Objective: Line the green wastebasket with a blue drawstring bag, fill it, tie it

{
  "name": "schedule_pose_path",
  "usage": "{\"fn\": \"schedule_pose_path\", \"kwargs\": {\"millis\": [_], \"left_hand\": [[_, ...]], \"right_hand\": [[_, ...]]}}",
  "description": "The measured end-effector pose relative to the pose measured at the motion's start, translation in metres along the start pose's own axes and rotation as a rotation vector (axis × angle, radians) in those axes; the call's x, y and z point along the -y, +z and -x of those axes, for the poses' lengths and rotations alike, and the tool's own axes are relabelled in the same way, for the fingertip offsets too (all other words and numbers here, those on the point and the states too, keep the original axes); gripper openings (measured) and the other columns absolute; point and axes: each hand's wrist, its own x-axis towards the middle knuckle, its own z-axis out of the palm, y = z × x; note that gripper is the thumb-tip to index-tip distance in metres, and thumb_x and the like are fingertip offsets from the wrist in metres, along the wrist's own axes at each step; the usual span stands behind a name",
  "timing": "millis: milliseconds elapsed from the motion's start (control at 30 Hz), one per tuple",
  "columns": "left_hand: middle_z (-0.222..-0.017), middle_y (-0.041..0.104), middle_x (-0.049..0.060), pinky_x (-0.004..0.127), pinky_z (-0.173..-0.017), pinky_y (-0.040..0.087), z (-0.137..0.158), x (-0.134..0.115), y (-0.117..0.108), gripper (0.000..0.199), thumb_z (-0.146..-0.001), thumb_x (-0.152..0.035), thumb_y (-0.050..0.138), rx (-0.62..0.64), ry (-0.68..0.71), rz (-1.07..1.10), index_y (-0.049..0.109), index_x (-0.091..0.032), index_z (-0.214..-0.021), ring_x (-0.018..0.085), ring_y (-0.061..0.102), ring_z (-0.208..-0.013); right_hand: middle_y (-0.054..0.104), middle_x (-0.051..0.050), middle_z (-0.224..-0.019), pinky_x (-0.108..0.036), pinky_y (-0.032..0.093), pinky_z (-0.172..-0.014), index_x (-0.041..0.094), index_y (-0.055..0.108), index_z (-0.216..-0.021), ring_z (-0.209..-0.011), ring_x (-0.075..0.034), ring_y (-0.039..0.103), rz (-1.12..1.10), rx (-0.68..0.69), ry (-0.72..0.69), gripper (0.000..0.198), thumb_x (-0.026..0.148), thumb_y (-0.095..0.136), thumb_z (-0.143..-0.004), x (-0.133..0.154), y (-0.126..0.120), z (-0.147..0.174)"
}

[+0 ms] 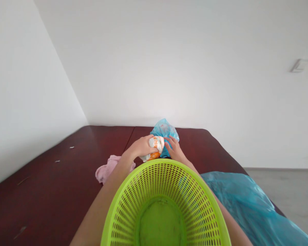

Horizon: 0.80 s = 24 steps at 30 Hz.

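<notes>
The green basket (160, 218) takes up the lower middle of the view and is cut off at the bottom edge; its near rim is out of sight, and its mesh wall hides much of the tabletop (53, 191) behind it. Its bottom carries dark smudges that are hard to make out. Just beyond the basket's far rim, the left hand (142, 146) has its fingers curled over a crumpled white-and-orange packet (157, 145), the thumb pressed along the near side; the palm covers the packet's left part, and what is inside it cannot be seen. The right hand (175, 149), beyond the rim and slightly to the right, has its fingers bent and spread apart; whether the tips touch the packet or the small blue bag (165, 128) cannot be told. That bag stands up behind the packet, farther from the basket, its lower part hidden by packet and hand, with something reddish showing faintly through.

Left of the basket's far rim lies a pink cloth (106, 169), partly covered by the left forearm. Right of the basket, a large blue plastic sheet (236, 194) spreads over the table edge, cut off below and crossed by the right forearm. Small pale scraps (72, 147) lie well left of the basket. Far above and right of it, a blurred fitting (299, 65) sits on the wall (169, 68). Orange lettering runs sideways on the packet, too creased to read.
</notes>
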Motion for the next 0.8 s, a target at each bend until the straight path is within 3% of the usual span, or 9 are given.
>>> {"fn": "schedule_pose_path", "kwargs": {"millis": [133, 300, 367, 433, 500, 533, 600, 667, 800], "left_hand": [[-0.115, 0.085, 0.008, 0.037, -0.084, 0.060, 0.004, 0.023, -0.021, 0.062, -0.077, -0.052, 0.093, 0.044, -0.136, -0.098, 0.070, -0.028, -0.129, 0.032, 0.083, -0.100], [-0.149, 0.074, 0.023, 0.052, -0.106, 0.062, 0.007, 0.031, -0.017, 0.104, -0.063, -0.059, 0.102, 0.092, -0.259, -0.230, 0.066, -0.024, -0.154, 0.044, 0.077, -0.127], [-0.168, 0.061, 0.028, 0.068, -0.121, 0.051, 0.008, 0.027, -0.016, 0.107, -0.059, -0.063, 0.105, 0.091, -0.272, -0.279, 0.071, -0.026, -0.153, 0.057, 0.063, -0.150], [-0.185, 0.044, 0.028, 0.087, -0.131, 0.028, 0.007, 0.018, -0.015, 0.100, -0.062, -0.071, 0.105, 0.067, -0.256, -0.336, 0.077, -0.028, -0.148, 0.069, 0.031, -0.171], [-0.188, 0.042, 0.023, 0.092, -0.134, 0.009, 0.005, 0.005, -0.015, 0.084, -0.072, -0.074, 0.100, 0.004, -0.165, -0.352, 0.081, -0.029, -0.141, 0.069, 0.015, -0.177], [-0.184, 0.050, 0.022, 0.089, -0.137, 0.008, 0.005, -0.004, -0.014, 0.075, -0.079, -0.072, 0.097, -0.033, -0.088, -0.321, 0.082, -0.030, -0.139, 0.065, 0.023, -0.177], [-0.166, 0.070, 0.017, 0.076, -0.141, 0.027, 0.005, -0.023, -0.011, 0.062, -0.091, -0.064, 0.092, -0.093, 0.087, -0.181, 0.079, -0.030, -0.141, 0.052, 0.054, -0.164], [-0.148, 0.081, 0.012, 0.059, -0.129, 0.052, 0.006, -0.043, -0.004, 0.054, -0.100, -0.060, 0.085, -0.109, 0.209, 0.015, 0.077, -0.030, -0.144, 0.039, 0.075, -0.140], [-0.127, 0.088, 0.010, 0.045, -0.099, 0.064, 0.006, -0.067, 0.004, 0.040, -0.112, -0.059, 0.067, -0.174, 0.218, 0.203, 0.083, -0.027, -0.130, 0.032, 0.082, -0.111]], "right_hand": [[0.080, -0.014, -0.131, -0.058, 0.053, -0.120, 0.031, 0.089, -0.113, -0.140, -0.043, 0.069, 0.065, 0.061, 0.117, 0.049, 0.041, 0.106, -0.068, -0.025, -0.001, 0.010], [0.076, -0.006, -0.080, -0.046, 0.058, -0.095, 0.027, 0.081, -0.080, -0.091, -0.030, 0.074, 0.070, -0.003, 0.123, 0.021, 0.037, 0.097, -0.072, -0.019, -0.020, 0.007], [0.077, -0.005, -0.082, -0.045, 0.058, -0.092, 0.026, 0.080, -0.084, -0.086, -0.029, 0.072, 0.057, -0.089, 0.108, 0.021, 0.045, 0.088, -0.080, -0.008, -0.032, -0.003], [0.080, -0.006, -0.094, -0.043, 0.059, -0.090, 0.024, 0.082, -0.100, -0.088, -0.027, 0.071, 0.035, -0.175, 0.085, 0.032, 0.053, 0.080, -0.087, 0.007, -0.043, -0.013], [0.082, -0.008, -0.106, -0.042, 0.061, -0.089, 0.022, 0.079, -0.119, -0.091, -0.026, 0.072, -0.048, -0.212, 0.054, 0.047, 0.058, 0.077, -0.089, 0.025, -0.051, -0.018], [0.083, -0.008, -0.111, -0.041, 0.063, -0.090, 0.023, 0.076, -0.126, -0.094, -0.026, 0.074, -0.133, -0.200, 0.038, 0.052, 0.059, 0.078, -0.089, 0.034, -0.053, -0.018], [0.083, -0.009, -0.123, -0.042, 0.065, -0.096, 0.026, 0.069, -0.138, -0.105, -0.027, 0.078, -0.358, -0.123, 0.016, 0.062, 0.059, 0.084, -0.088, 0.055, -0.054, -0.014], [0.082, -0.009, -0.133, -0.043, 0.067, -0.101, 0.030, 0.063, -0.147, -0.115, -0.028, 0.079, -0.532, -0.005, 0.010, 0.071, 0.057, 0.090, -0.088, 0.074, -0.051, -0.006], [0.082, -0.007, -0.119, -0.040, 0.068, -0.091, 0.029, 0.067, -0.136, -0.105, -0.026, 0.078, -0.509, 0.085, 0.014, 0.062, 0.059, 0.093, -0.089, 0.097, -0.046, 0.003]]}}
